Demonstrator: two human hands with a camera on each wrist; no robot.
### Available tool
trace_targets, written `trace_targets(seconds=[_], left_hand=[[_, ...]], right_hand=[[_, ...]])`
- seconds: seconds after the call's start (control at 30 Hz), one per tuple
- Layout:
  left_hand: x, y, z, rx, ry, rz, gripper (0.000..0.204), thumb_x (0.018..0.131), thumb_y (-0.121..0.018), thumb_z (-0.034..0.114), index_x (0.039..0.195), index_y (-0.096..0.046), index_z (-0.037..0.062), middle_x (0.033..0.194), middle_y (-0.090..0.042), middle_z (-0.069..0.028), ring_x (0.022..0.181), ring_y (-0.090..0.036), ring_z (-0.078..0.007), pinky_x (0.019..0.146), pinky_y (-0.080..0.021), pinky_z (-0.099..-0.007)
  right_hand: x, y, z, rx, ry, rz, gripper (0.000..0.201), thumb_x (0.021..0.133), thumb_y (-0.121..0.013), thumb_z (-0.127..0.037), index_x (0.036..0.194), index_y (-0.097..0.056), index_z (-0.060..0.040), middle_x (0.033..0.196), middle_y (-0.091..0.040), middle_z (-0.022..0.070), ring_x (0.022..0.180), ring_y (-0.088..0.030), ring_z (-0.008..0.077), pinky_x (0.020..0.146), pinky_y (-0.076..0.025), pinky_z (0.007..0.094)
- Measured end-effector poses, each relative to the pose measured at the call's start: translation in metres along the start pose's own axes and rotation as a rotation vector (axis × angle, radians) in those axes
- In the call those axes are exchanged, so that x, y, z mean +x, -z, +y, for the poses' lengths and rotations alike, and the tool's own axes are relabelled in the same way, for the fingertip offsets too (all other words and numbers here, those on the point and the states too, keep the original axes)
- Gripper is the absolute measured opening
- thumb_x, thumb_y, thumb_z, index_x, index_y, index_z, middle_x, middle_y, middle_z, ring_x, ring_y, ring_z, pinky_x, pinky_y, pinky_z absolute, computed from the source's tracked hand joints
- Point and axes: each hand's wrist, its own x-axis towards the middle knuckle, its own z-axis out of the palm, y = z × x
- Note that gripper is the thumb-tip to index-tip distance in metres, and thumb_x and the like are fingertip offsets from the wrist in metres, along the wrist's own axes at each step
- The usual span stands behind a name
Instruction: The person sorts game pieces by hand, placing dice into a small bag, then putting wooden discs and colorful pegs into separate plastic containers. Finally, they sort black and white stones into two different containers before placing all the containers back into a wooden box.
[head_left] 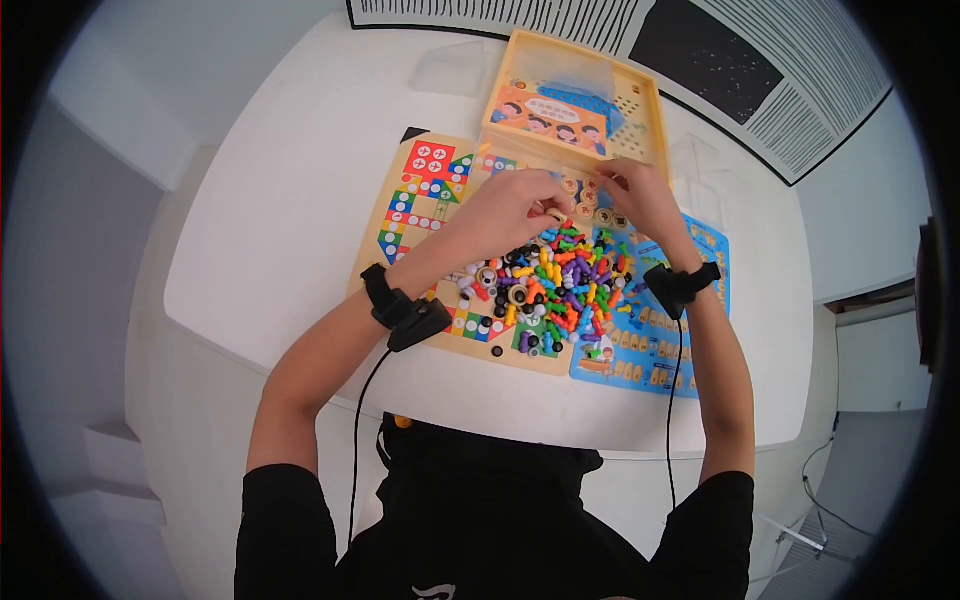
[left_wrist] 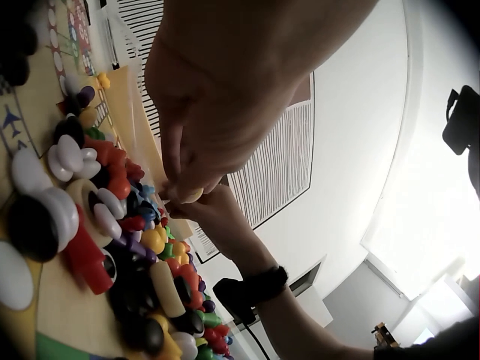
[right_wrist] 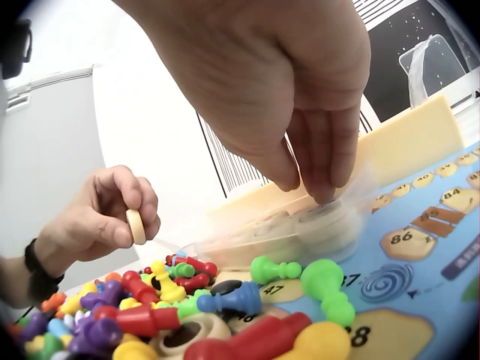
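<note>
My left hand [head_left: 515, 208] pinches a round wooden chess disc [right_wrist: 136, 226] between thumb and fingers, holding it on edge above the pile. Beyond the pile, my right hand [head_left: 645, 203] hangs over a clear plastic tray [right_wrist: 225, 253] with wooden discs [right_wrist: 328, 229] inside. Its fingers point down, fingertips right at the top of one disc, and the thumb stands apart from them. Under both hands lies a heap of colourful plastic pawns [head_left: 580, 275], mixed with black and white pieces and a few more wooden discs [head_left: 517, 295].
A flying-chess board [head_left: 400, 235] lies under the heap at left, a blue numbered game board [head_left: 645, 360] at right. Behind stands a wooden box [head_left: 660, 140] with an orange card [head_left: 548, 120] in it. Clear plastic lids [head_left: 448, 68] lie on the white table [head_left: 290, 200].
</note>
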Motion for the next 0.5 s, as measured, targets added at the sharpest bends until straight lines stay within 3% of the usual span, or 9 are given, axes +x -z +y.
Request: trace_targets(seconds=[0.07,0.13,0.17,0.23,0.33,0.5], left_hand=[[0.000,0.000,-0.003,-0.027,-0.038,0.079,0.015,0.088,-0.076,0.001,0.102,-0.073,0.0038,0.103,-0.071,-0.0058,0.092,-0.071,-0.0204,0.081,-0.059,-0.0321],[0.000,0.001,0.000,-0.027,-0.141,0.145,0.010,0.087,-0.077,0.001,0.094,-0.072,0.0035,0.099,-0.070,-0.0043,0.092,-0.071,-0.0192,0.079,-0.058,-0.0303],[0.000,0.002,0.002,-0.029,-0.143,0.140,0.010,0.087,-0.077,0.001,0.094,-0.072,0.0035,0.099,-0.070,-0.0043,0.092,-0.071,-0.0192,0.079,-0.058,-0.0303],[0.001,0.002,0.004,-0.007,-0.251,0.210,0.010,0.085,-0.078,0.001,0.092,-0.073,0.0060,0.099,-0.069,-0.0031,0.090,-0.070,-0.0184,0.079,-0.057,-0.0308],[0.001,0.000,0.009,0.069,-0.315,0.262,0.012,0.084,-0.080,0.002,0.091,-0.073,0.0080,0.098,-0.069,-0.0022,0.091,-0.069,-0.0189,0.077,-0.055,-0.0315],[0.006,-0.002,0.009,0.159,-0.416,0.312,0.013,0.083,-0.081,0.004,0.093,-0.074,0.0090,0.096,-0.069,-0.0020,0.095,-0.068,-0.0199,0.081,-0.054,-0.0335]], right_hand=[[-0.006,0.004,-0.008,0.078,-0.035,0.049,0.023,0.095,-0.071,-0.014,0.110,-0.075,0.0031,0.094,-0.077,0.0181,0.085,-0.076,0.0275,0.077,-0.058,0.0375],[-0.012,0.016,-0.020,0.335,-0.188,-0.091,0.026,0.099,-0.071,-0.018,0.113,-0.074,0.0032,0.094,-0.077,0.0121,0.088,-0.074,0.0186,0.080,-0.058,0.0331],[-0.017,0.020,-0.028,0.335,-0.192,-0.088,0.026,0.099,-0.071,-0.018,0.113,-0.074,0.0032,0.094,-0.077,0.0121,0.088,-0.074,0.0186,0.080,-0.058,0.0331],[-0.025,0.025,-0.047,0.755,-0.270,-0.209,0.031,0.103,-0.070,-0.025,0.119,-0.072,0.0015,0.098,-0.075,0.0065,0.093,-0.071,0.0121,0.084,-0.057,0.0290],[-0.031,0.031,-0.069,0.862,-0.265,-0.336,0.035,0.104,-0.070,-0.028,0.124,-0.069,0.0008,0.105,-0.075,0.0056,0.096,-0.071,0.0125,0.085,-0.056,0.0276],[-0.032,0.025,-0.064,0.930,-0.275,-0.291,0.032,0.100,-0.075,-0.025,0.119,-0.070,0.0008,0.102,-0.075,0.0063,0.096,-0.071,0.0123,0.086,-0.056,0.0269]])
